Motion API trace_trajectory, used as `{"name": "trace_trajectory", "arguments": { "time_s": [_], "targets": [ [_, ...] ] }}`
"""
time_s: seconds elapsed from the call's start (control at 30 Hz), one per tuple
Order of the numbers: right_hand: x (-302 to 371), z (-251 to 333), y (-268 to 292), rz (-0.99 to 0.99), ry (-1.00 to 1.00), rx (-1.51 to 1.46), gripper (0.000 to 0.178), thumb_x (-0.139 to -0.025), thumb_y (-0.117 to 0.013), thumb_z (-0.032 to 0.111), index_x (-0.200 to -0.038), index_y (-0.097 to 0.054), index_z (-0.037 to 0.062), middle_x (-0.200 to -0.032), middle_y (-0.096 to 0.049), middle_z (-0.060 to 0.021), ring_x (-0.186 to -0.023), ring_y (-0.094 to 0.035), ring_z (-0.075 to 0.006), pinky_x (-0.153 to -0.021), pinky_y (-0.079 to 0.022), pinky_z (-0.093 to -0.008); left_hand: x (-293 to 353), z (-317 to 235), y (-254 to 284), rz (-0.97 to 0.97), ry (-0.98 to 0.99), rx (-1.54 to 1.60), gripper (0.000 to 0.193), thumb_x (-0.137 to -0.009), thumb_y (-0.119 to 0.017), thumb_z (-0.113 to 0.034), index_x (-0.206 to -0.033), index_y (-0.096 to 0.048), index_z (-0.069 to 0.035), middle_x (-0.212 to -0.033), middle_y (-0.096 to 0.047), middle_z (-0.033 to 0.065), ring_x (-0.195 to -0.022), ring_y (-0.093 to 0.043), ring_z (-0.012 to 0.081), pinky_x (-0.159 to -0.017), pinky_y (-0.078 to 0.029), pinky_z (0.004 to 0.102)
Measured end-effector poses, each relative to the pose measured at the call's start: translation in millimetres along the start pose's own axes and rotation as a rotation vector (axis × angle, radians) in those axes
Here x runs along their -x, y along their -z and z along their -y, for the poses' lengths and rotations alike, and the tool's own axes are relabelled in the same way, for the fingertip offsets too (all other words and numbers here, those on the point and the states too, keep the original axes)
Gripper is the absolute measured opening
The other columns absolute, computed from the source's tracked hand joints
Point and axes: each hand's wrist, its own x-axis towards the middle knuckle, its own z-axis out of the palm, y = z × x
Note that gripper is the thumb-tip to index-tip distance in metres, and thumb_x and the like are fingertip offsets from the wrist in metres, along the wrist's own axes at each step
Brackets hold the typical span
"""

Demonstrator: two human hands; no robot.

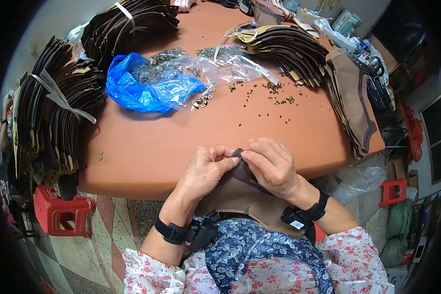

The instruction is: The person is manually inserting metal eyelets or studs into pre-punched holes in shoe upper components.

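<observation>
My left hand (205,169) and my right hand (273,166) meet at the table's near edge, both closed on a brown leather piece (228,197) with a dark brown edge band. The left thumb and fingers pinch the narrow dark tip, which points up and away from me. Right beside them, my right fingers are pinched together at the same tip. Whether they hold something small there is hidden. Below, the rest of the leather drapes over my lap. Small bronze-coloured metal fittings (283,101) lie scattered beyond my hands, and larger oval ones (200,103) sit by a blue plastic bag (127,88).
Stacks of dark leather pieces (46,112) tied with white strips line the left side; another stack (284,49) lies at the back right. Brown pieces (350,93) hang over the right edge of the orange-brown table (142,152). A red stool (59,213) stands at left.
</observation>
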Motion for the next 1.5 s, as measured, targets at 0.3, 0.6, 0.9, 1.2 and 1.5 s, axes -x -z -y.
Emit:
{"name": "trace_trajectory", "arguments": {
  "time_s": [0.3,0.6,0.9,1.2,1.5],
  "targets": [
    [7,0,3,0.075,0.125,0.093,0.025,-0.072,-0.066,0.008,-0.096,-0.066,-0.0018,-0.095,-0.064,-0.0124,-0.087,-0.066,-0.0248,-0.066,-0.049,-0.0323,-1,3,-1,-0.029,-0.014,0.004,0.011,-0.089,-0.062,-0.007,-0.094,-0.068,0.001,-0.081,-0.066,0.0004,-0.069,-0.058,0.004,-0.061,-0.046,0.0181],
    [9,10,4,0.204,0.069,0.098,0.029,-0.075,-0.063,0.009,-0.1,-0.064,-0.0044,-0.099,-0.062,-0.0134,-0.084,-0.064,-0.0222,-0.066,-0.048,-0.0313,3,2,-4,-0.073,-0.061,-0.082,0.012,-0.09,-0.061,-0.006,-0.095,-0.067,0.002,-0.079,-0.066,0.0008,-0.068,-0.058,0.0038,-0.06,-0.045,0.0179],
    [7,16,13,0.298,-0.061,0.049,0.034,-0.072,-0.065,0.005,-0.106,-0.065,-0.0014,-0.109,-0.059,-0.0118,-0.092,-0.063,-0.0251,-0.073,-0.049,-0.0352,2,6,-7,-0.086,-0.126,-0.043,0.013,-0.091,-0.061,-0.006,-0.098,-0.067,0.003,-0.084,-0.068,0.0028,-0.071,-0.059,0.0045,-0.061,-0.046,0.0176],
    [13,-17,30,0.182,-0.465,-0.332,0.021,-0.083,-0.062,0.004,-0.103,-0.068,0.0018,-0.098,-0.065,-0.0152,-0.092,-0.063,-0.0305,-0.079,-0.052,-0.038,2,8,-10,-0.104,-0.107,0.049,0.009,-0.09,-0.064,-0.007,-0.094,-0.067,0.002,-0.079,-0.067,-0.0002,-0.067,-0.057,0.0021,-0.059,-0.044,0.0171],
    [4,-111,31,0.159,-0.537,0.098,0.011,-0.084,-0.064,0.012,-0.089,-0.067,0.0026,-0.087,-0.063,-0.0129,-0.086,-0.061,-0.0321,-0.075,-0.049,-0.0414,2,4,-14,-0.155,-0.087,-0.048,0.015,-0.088,-0.059,-0.005,-0.095,-0.066,0.005,-0.072,-0.063,-0.0015,-0.063,-0.051,0.0026,-0.056,-0.04,0.0199]
  ]
}}
